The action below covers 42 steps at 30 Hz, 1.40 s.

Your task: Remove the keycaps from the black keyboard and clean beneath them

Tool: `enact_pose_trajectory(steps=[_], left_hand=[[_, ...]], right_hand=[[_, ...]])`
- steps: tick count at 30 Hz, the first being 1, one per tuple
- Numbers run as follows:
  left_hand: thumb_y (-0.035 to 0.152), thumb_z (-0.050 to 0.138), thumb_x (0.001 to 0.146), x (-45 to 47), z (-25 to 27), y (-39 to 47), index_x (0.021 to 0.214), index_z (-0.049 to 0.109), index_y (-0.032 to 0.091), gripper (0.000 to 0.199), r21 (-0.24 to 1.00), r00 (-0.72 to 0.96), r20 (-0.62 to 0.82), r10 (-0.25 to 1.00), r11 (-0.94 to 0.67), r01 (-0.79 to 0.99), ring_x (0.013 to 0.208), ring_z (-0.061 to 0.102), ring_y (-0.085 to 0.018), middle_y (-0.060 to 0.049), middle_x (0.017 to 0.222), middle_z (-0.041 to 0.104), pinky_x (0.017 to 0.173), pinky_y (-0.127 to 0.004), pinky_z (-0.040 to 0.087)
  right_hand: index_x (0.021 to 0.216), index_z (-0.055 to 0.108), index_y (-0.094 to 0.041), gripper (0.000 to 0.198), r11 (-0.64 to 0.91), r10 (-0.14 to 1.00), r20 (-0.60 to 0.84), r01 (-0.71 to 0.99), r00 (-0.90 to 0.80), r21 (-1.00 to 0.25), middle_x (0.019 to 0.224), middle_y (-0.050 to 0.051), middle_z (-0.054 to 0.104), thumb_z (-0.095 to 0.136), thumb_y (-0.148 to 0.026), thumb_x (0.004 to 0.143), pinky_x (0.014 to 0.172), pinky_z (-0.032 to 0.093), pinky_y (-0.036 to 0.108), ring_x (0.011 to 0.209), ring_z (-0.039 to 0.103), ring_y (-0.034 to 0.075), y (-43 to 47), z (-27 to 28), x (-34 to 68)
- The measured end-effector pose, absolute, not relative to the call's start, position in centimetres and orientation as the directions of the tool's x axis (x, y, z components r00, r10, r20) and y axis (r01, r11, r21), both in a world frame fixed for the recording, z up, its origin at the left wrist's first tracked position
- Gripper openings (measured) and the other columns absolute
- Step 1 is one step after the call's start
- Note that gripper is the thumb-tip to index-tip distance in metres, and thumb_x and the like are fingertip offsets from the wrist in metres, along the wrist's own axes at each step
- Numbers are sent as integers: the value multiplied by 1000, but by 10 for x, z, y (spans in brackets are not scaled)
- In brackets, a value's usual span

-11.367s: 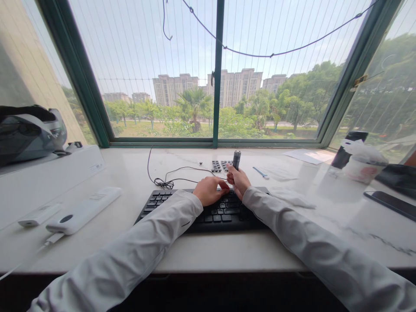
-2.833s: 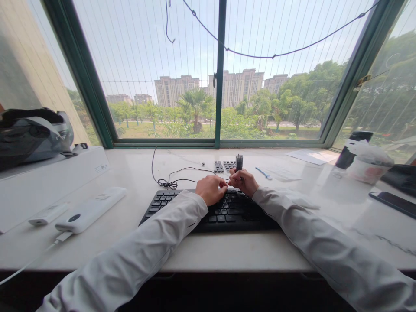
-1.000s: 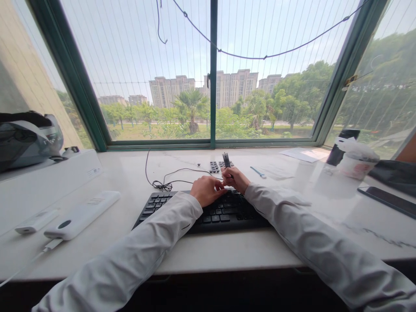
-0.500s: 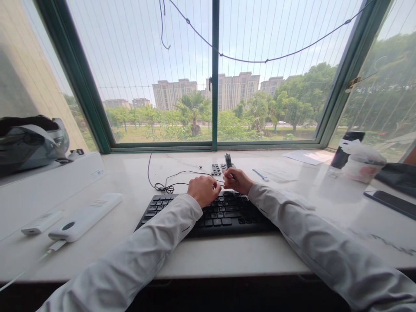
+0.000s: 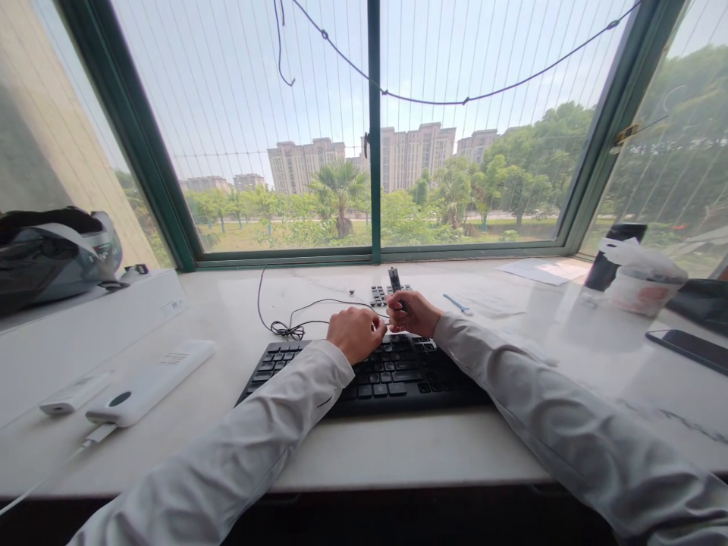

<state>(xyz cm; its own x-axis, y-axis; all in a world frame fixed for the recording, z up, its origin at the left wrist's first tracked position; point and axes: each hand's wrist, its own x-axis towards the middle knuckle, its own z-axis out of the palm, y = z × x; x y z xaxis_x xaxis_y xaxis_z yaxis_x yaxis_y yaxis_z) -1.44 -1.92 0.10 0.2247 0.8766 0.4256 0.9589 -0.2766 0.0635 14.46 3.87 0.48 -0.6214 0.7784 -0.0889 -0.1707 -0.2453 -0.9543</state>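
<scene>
A black keyboard (image 5: 364,390) lies near the front of the white surface, with bare key positions at its right end. My right hand (image 5: 416,312) is closed around a dark, slim tool (image 5: 394,279), whose end sticks up above the fist; its kind I cannot make out. Over the keyboard's back edge, my left hand (image 5: 356,334) is closed with curled fingers, close beside the right one. Whatever its fingertips grip is hidden. Loose black keycaps (image 5: 378,296) sit in rows just behind the hands, and a single keycap (image 5: 351,292) lies to their left.
A thin black cable (image 5: 287,330) coils behind the keyboard. On the left are a white power bank (image 5: 151,383), a smaller white device (image 5: 73,394) and a helmet (image 5: 57,250) on a white box. A blue tool (image 5: 455,303), a plastic-wrapped cup (image 5: 645,284) and a phone (image 5: 688,351) lie right.
My right hand and its dark tool have shifted slightly left and up. The left hand stays nearly in place. The view has turned a little.
</scene>
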Motion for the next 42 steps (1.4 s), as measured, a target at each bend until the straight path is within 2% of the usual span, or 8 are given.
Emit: enact_pose_trajectory(steps=[6,18,25,28,31,35,39,42], left_hand=[[45,42,83,-14,1,-19,81,73,28,36,57,231,419,878,-279,959,77,64,-25,-6,77,69,67,-34,45],[45,43,82,-16,1,-18,80,74,29,35,65,228,429,874,-282,957,75,64,-25,-6,75,69,65,-33,44],[44,44,83,-16,0,-19,82,74,29,34,91,217,416,883,-278,956,77,64,-24,-6,78,70,69,-32,44],[46,44,83,-15,0,-20,81,75,29,35,106,212,407,889,-276,955,78,64,-23,-5,78,70,71,-32,45],[43,44,83,-15,0,-20,77,74,28,34,108,215,413,885,-282,953,78,64,-23,-5,76,69,71,-32,45],[42,43,83,-16,-1,-19,79,73,29,34,91,223,424,878,-286,954,77,64,-24,-5,76,69,70,-34,46],[43,42,82,-16,-3,-18,78,73,28,35,76,232,419,878,-289,954,76,64,-25,-5,77,69,70,-35,46],[43,43,82,-16,-3,-18,76,73,29,34,78,240,413,879,-296,952,76,64,-25,-4,76,69,69,-35,46]], right_hand=[[58,31,-20,24,-296,757,-143,-140,-637,-945,49,-8,26,52,-24,70,48,33,24,44,19,7,40,8,148],[58,33,-19,30,-260,757,-124,-121,-642,-958,53,-6,24,50,-31,80,47,26,22,47,22,8,31,9,146],[56,36,-18,29,-54,753,71,-169,-654,-984,53,-6,25,60,-26,70,47,19,21,48,22,6,23,4,140],[59,37,-18,31,60,759,130,-130,-638,-990,53,-7,26,64,-31,68,46,15,21,47,21,5,24,-3,137],[58,39,-19,37,200,830,163,11,-533,-980,50,-7,29,65,-43,70,45,16,22,46,23,6,25,-9,132],[52,40,-19,45,337,914,276,178,-297,-925,45,-5,35,60,-54,72,44,24,24,44,31,7,22,-15,124],[53,42,-20,44,366,928,333,246,-167,-898,43,-4,39,55,-55,76,42,30,24,41,39,9,17,-15,119],[52,41,-20,43,356,934,333,267,-129,-895,41,-4,39,56,-53,76,40,30,24,38,38,9,17,-14,119]])
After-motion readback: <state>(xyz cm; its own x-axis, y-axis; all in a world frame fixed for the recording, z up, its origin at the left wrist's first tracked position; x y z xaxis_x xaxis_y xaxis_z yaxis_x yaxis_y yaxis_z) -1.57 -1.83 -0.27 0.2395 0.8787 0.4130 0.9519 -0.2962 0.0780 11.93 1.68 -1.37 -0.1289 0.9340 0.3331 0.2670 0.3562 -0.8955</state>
